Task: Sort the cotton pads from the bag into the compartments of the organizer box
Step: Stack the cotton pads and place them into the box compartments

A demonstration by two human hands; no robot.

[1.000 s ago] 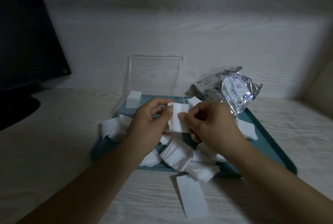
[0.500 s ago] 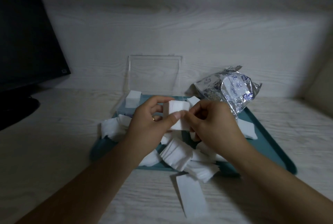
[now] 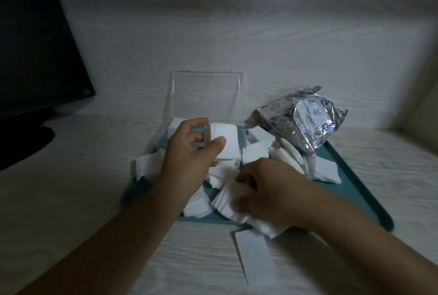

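The pads (image 3: 227, 202) are thin white squares, soft-edged and slightly curled, and most of them lie loose in a heap on the teal tray (image 3: 350, 188), some overlapping its front rim; one pad (image 3: 254, 256) has slid off onto the table (image 3: 71, 188) in front of it. The left hand (image 3: 189, 154) pinches a small neat stack (image 3: 225, 141) between thumb and fingers, held above the box (image 3: 166, 138), whose clear lid (image 3: 206, 95) stands open behind. The right hand (image 3: 267, 192), blurred, rests on the heap with fingers curled down into it; whether it has hold of any pad cannot be told. The box's compartments are mostly hidden by the left hand, so how many pads are filed cannot be read, though one white block shows at its far left corner. The job looks early to midway: the heap is large. The silver bag (image 3: 301, 121) sits crumpled at the tray's back right, with pads fanned out just beside it. A dark monitor (image 3: 35, 45) stands far left.
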